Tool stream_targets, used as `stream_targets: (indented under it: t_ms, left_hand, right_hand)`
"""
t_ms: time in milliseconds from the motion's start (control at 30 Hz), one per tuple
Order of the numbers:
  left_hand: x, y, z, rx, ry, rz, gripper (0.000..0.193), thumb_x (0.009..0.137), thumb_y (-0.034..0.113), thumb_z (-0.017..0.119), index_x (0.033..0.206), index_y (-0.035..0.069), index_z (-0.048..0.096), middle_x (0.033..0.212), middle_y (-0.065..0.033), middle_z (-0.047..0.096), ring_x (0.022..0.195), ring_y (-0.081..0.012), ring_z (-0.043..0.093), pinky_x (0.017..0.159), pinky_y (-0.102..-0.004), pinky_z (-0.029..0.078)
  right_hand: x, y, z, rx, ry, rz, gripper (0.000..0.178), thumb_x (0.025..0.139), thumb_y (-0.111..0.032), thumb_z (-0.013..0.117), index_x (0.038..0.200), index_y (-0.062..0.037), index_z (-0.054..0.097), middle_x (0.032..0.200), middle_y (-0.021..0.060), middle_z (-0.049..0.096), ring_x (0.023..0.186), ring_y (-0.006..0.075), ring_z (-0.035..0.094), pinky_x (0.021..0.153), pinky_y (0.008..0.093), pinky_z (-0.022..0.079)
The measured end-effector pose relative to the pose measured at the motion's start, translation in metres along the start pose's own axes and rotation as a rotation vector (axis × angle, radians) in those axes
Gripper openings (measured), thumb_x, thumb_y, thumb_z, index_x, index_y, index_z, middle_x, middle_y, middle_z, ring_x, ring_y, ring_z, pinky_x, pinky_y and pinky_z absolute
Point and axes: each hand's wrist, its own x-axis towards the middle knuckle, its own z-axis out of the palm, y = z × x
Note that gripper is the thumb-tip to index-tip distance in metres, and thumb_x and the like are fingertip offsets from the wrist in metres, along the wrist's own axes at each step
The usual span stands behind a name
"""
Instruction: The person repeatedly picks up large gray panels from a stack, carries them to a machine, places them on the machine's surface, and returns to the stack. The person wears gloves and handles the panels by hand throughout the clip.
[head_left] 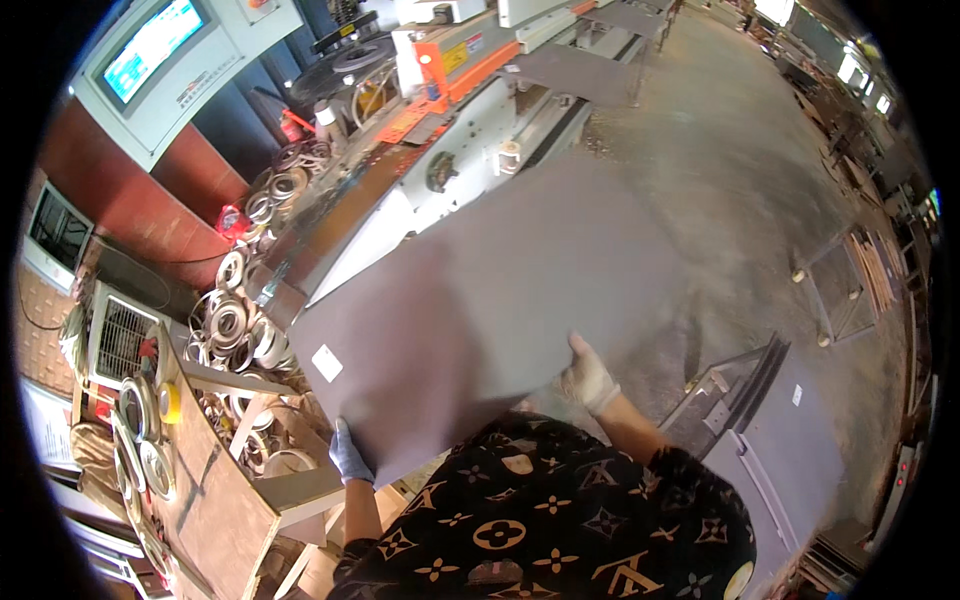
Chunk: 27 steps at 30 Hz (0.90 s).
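A large flat dark-grey panel (540,270) with a small white label (326,363) near its left corner is held up in front of my body. My left hand (350,455), in a pale blue-grey glove, grips the panel's near left edge. At the near right edge my right hand (587,378), in a whitish glove, has its thumb on top of the panel. The fingers of both hands are mostly hidden beneath it. Beyond the panel lies a long machine with an orange rail (440,100) and a white side, partly covered by the panel.
A control cabinet with a lit screen (152,50) stands at far left. Rolls of edge banding (228,318) pile up beside a wooden stand (215,490). To my right are more grey panels (780,470) and a wheeled metal frame (835,290). Another panel (575,72) lies on the machine's far end.
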Motion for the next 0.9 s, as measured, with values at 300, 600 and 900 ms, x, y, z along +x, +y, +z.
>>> stream_targets:
  t_ms: [300,600,900]
  left_hand:
    - [0.040,0.016,-0.041,-0.331,0.243,-0.173,0.053,0.089,0.045,0.054,0.118,0.002,0.056,0.110,-0.0106,0.060,0.094,-0.0250,0.058,0.085,-0.0377,0.048]
    - [0.102,0.047,-0.010,-0.379,0.034,-0.186,0.060,0.090,0.051,0.046,0.129,0.006,0.047,0.128,-0.0099,0.052,0.113,-0.0291,0.050,0.101,-0.0413,0.036]
    - [0.154,0.068,-0.020,-0.471,-0.121,-0.391,0.056,0.090,0.051,0.043,0.127,0.009,0.049,0.124,-0.0088,0.055,0.110,-0.0292,0.052,0.097,-0.0437,0.041]
  right_hand:
    - [0.141,0.058,0.169,-0.404,0.195,0.050,0.052,0.094,-0.033,0.043,0.140,-0.0119,0.030,0.144,0.0105,0.029,0.131,0.0312,0.031,0.103,0.0468,0.030]
    - [0.185,0.104,0.177,-0.459,0.193,-0.097,0.037,0.083,-0.027,0.064,0.113,-0.0130,0.048,0.098,0.0018,0.059,0.082,0.0138,0.056,0.050,0.0217,0.031]
    - [0.186,0.127,0.197,-0.620,0.048,0.024,0.047,0.087,-0.034,0.061,0.116,-0.0044,0.041,0.116,0.0066,0.046,0.107,0.0160,0.047,0.101,0.0333,0.037]
